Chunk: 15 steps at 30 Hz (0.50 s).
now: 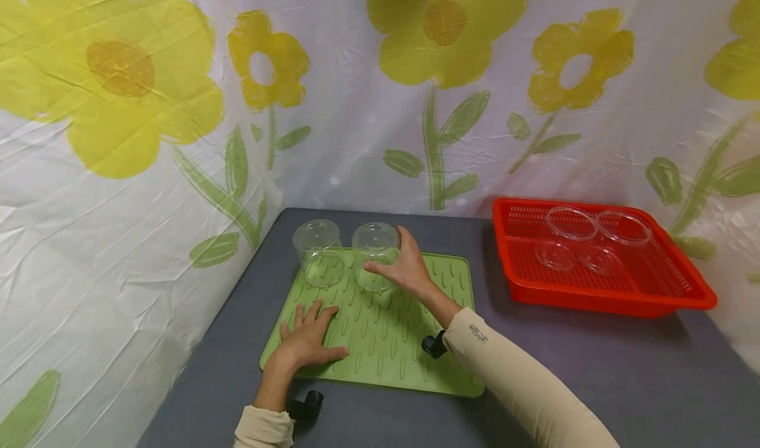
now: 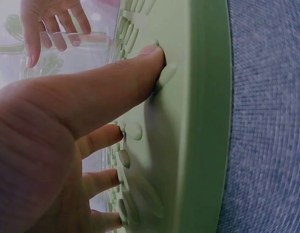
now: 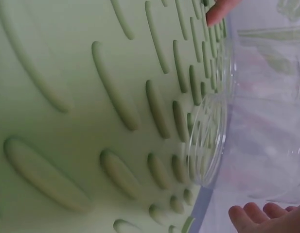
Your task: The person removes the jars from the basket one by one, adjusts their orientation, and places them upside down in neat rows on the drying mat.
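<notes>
Two clear plastic cups stand upright on a green ribbed mat [image 1: 380, 342]. My right hand [image 1: 410, 263] is around the right cup [image 1: 375, 270], coming from its right side. Its thumb lies across the front, and its fingers reach along the far side. In the right wrist view that cup [image 3: 261, 145] stands on the mat, fingers [image 3: 254, 216] beside it. Left of it is the other cup [image 1: 320, 256], which neither hand touches. My left hand [image 1: 305, 339] rests on the mat's left part, fingers spread; its thumb [image 2: 115, 87] presses the mat near the edge.
A red perforated basket [image 1: 582, 296] at the right holds two more clear cups [image 1: 555, 247]. The mat lies on a dark grey table [image 1: 534, 369]. Behind hangs a white cloth [image 1: 332, 105] printed with yellow flowers.
</notes>
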### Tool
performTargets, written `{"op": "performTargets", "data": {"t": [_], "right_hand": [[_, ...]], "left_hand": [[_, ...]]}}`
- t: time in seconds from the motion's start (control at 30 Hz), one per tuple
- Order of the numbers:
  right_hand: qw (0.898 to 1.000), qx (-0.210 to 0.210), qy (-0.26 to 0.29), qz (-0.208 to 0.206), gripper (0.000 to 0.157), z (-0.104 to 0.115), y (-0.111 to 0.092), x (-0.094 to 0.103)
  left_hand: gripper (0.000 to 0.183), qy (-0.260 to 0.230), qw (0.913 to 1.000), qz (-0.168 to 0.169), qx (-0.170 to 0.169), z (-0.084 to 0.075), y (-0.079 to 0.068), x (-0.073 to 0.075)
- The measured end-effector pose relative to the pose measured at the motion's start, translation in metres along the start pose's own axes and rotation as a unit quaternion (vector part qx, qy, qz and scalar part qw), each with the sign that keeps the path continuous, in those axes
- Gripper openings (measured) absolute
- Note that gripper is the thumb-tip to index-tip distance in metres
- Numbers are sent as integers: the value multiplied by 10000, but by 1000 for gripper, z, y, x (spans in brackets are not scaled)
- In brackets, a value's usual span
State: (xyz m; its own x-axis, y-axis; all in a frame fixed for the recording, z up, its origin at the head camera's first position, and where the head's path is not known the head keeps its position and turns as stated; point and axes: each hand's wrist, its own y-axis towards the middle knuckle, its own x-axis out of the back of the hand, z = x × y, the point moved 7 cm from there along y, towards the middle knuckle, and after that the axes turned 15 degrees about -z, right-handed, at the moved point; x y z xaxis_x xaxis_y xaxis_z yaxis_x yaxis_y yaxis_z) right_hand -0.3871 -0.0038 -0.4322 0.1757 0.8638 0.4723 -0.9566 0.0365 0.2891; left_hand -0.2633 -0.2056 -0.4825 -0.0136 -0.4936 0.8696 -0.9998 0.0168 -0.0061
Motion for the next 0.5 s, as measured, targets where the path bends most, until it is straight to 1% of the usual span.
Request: {"op": "performTargets", "data": {"t": [0.13, 0.5], "right_hand": [[10000, 34, -23, -14, 113, 1, 0, 4], [9999, 68, 125, 4, 110, 2, -7, 21]], "left_hand": [[89, 6, 10000, 18, -11, 0, 0, 0], [90, 6, 10000, 36, -46, 1, 1, 0]]}}
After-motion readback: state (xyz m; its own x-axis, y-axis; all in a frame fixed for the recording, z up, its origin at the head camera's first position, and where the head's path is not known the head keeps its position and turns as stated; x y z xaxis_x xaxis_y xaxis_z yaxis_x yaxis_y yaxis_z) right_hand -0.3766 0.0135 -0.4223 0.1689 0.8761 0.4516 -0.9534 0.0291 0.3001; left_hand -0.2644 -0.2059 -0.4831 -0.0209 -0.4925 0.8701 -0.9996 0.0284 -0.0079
